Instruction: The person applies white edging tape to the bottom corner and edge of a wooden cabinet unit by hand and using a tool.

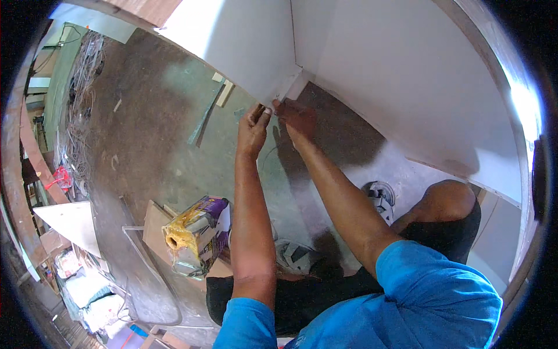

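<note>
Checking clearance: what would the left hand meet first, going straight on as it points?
Likely the left white panel, at its lower edge just beyond the left hand; depth there is unclear.

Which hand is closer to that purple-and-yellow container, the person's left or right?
Left. The left hand is ahead of the container and somewhat to its right; the right hand is also ahead, but farther right.

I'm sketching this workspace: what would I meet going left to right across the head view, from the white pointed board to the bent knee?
White pointed board → yellow-smeared container → left hand → right hand → right shoe → bent right knee.
</note>
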Demonstrator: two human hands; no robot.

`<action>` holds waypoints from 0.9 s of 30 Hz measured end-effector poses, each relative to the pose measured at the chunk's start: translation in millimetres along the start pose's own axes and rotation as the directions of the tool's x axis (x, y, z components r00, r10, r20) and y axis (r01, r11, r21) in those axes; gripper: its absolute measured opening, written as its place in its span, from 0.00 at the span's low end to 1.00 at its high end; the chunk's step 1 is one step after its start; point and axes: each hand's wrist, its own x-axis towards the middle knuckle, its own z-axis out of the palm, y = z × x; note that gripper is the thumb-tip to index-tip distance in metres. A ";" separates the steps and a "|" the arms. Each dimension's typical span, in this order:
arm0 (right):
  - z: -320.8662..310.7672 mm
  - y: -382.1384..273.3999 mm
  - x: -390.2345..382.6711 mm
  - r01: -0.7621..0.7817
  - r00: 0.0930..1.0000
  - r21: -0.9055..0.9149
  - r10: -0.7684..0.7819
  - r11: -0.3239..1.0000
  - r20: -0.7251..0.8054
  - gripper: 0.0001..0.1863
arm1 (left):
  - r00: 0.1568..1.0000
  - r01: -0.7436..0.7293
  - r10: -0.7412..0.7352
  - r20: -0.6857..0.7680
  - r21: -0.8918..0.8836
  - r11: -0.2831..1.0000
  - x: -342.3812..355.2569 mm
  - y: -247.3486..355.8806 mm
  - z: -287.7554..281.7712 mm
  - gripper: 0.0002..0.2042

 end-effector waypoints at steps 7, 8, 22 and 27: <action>-6.5 10.2 2.9 0.337 0.937 -0.026 -0.338 0.941 -0.088 0.22 | 0.990 -0.115 0.118 0.072 -0.050 0.992 12.0 -8.2 11.8 0.23; 3.4 2.7 -8.1 0.466 0.878 -0.082 -0.472 0.881 -0.085 0.19 | 0.997 -0.063 0.064 0.047 -0.022 0.998 7.5 -11.5 3.2 0.25; 6.3 -57.5 -50.2 0.018 1.000 -0.044 -0.019 0.999 -0.017 0.21 | 0.999 -0.033 0.033 -0.001 -0.006 0.999 -9.7 -13.4 -21.1 0.32; 0.7 -32.4 -18.5 0.075 0.997 0.108 -0.074 0.991 -0.011 0.21 | 1.000 -0.006 0.007 -0.012 0.062 0.998 0.8 -2.0 -4.1 0.26</action>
